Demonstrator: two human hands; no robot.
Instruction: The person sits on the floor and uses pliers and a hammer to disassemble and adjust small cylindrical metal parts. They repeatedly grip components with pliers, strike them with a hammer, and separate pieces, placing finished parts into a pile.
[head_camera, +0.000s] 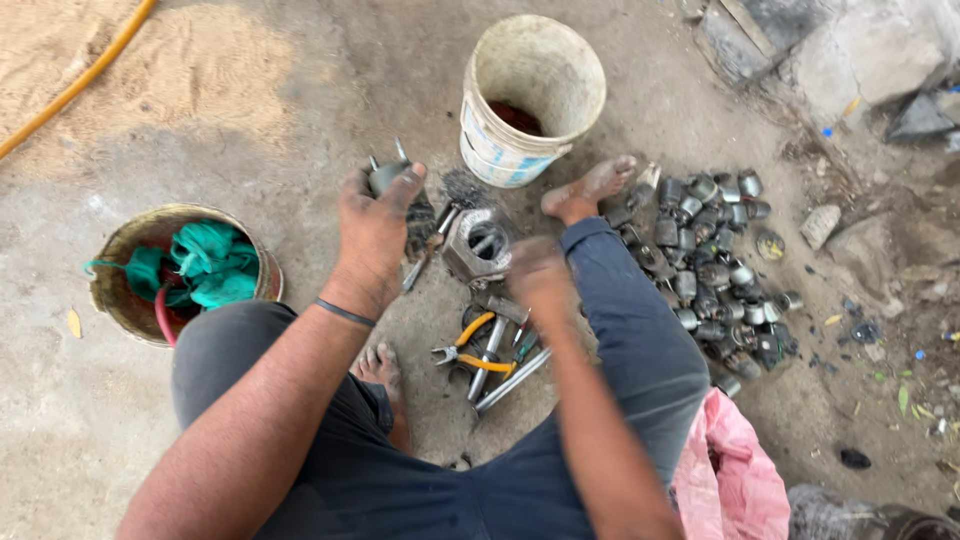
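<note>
The left hand (375, 215) is gripping a small grey metal part (388, 176) with prongs, raised over the ground. The right hand (537, 275), blurred, is hovering beside the hexagonal metal block (478, 243); its grip I cannot tell. A slip could be sending those prongs into the bare foot (590, 187).

small grey metal part (388, 176) | prongs up | held above ground | hexagonal metal block (478, 245) | upright on concrete

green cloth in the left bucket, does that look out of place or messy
Somewhat: the green cloth is bunched up and spills over the rim of the rusty bucket, one tail hanging out on the left. Nothing looks broken.
</note>
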